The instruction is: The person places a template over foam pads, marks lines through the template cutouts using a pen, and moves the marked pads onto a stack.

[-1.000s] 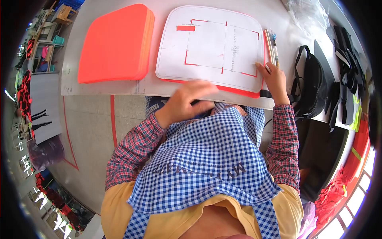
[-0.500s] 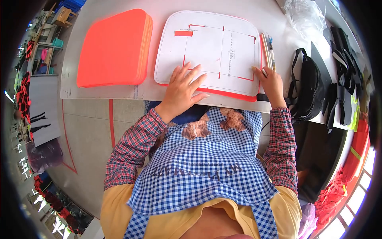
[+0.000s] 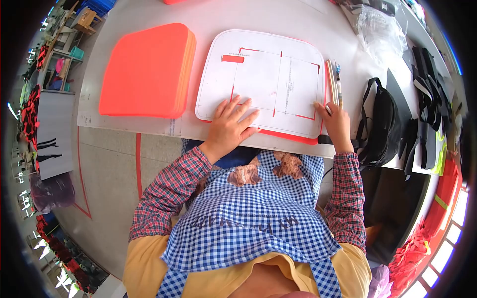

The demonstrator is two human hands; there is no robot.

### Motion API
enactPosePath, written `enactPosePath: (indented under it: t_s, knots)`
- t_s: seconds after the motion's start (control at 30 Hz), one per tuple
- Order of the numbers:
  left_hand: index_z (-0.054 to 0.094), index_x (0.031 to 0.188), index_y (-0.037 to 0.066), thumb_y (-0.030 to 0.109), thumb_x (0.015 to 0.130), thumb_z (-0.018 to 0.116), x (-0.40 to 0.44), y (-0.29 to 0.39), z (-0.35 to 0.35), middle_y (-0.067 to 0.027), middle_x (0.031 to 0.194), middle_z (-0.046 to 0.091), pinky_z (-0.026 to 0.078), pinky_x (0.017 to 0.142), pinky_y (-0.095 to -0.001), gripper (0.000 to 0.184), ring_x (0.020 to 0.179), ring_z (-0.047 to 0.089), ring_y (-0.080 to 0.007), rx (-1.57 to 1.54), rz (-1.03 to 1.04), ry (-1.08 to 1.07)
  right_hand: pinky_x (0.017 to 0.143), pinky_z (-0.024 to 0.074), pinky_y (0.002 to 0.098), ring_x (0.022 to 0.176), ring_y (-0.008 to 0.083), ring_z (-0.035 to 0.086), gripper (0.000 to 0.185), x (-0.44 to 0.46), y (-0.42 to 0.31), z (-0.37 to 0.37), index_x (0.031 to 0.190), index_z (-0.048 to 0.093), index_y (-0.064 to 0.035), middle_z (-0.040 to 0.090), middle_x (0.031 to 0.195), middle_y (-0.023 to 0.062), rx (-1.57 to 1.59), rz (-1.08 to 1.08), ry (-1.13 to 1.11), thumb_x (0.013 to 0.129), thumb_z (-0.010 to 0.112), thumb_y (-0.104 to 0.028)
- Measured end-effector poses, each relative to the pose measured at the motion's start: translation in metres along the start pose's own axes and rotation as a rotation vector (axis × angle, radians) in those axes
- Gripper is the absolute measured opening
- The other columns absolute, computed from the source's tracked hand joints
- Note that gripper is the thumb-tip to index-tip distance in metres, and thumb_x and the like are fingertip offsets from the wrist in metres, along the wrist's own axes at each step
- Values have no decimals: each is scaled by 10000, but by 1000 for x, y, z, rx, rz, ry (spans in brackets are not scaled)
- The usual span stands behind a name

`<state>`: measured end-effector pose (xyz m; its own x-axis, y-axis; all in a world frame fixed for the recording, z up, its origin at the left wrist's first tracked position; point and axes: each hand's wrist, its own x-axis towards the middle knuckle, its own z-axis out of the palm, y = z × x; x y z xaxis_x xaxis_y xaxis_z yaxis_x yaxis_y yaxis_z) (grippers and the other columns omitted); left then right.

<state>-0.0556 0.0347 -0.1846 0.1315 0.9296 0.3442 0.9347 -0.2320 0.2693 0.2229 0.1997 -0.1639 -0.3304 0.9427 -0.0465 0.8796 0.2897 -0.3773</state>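
My left hand (image 3: 229,124) lies flat with fingers spread on the lower left of a white template sheet (image 3: 263,79). The template has rounded corners, printed lines and narrow cut slots showing red. Beneath it, bright orange-red sheet material (image 3: 288,137) sticks out along the near and right edges. My right hand (image 3: 337,124) is at the template's lower right edge, its fingers bent together with one fingertip on the sheet. Something small may be between these fingers, but I cannot make it out. Slim pens (image 3: 339,82) lie just beyond them.
A stack of orange-red rounded panels (image 3: 144,72) is on the table (image 3: 208,15) to the left. On the right are a black bag (image 3: 385,124), clear plastic wrap (image 3: 380,30) and black straps (image 3: 427,84). The table's near edge runs in front of the apron (image 3: 248,213).
The view has shifted, so the table and its things appear lower. Both hands stay at about the same places on the template.
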Motion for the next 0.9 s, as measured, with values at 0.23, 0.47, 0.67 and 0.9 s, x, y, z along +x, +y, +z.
enactPosePath:
  t_s: [0.23,0.47,0.67,0.9]
  knots:
    - [665,1226,160,398,854,687,0,-1,1,-95,1371,553,338,1083,-483,442,1306,461,-323,-1,8,5,602,489,468,640,401,619,498,-1,0,2,725,606,-38,613,635,186,37,12,13,895,625,-505]
    - [624,1272,119,449,846,679,2,-1,1,-96,1383,534,327,1084,-481,542,1309,444,-327,-26,-26,-10,621,497,479,679,410,634,512,-1,3,5,728,610,-37,631,671,205,-2,-18,37,893,618,-522]
    - [601,1297,101,460,845,681,3,-2,-1,-112,1412,505,321,1092,-477,583,1338,414,-331,-19,-3,-46,630,501,477,691,415,637,524,0,2,5,750,633,-33,636,675,207,-12,5,28,895,606,-536]
    - [597,1297,99,461,843,684,5,-3,-1,-113,1413,504,319,1098,-473,587,1338,413,-333,-17,3,-56,649,497,486,702,415,638,551,1,1,7,747,636,-30,644,686,205,-25,9,41,903,579,-556]
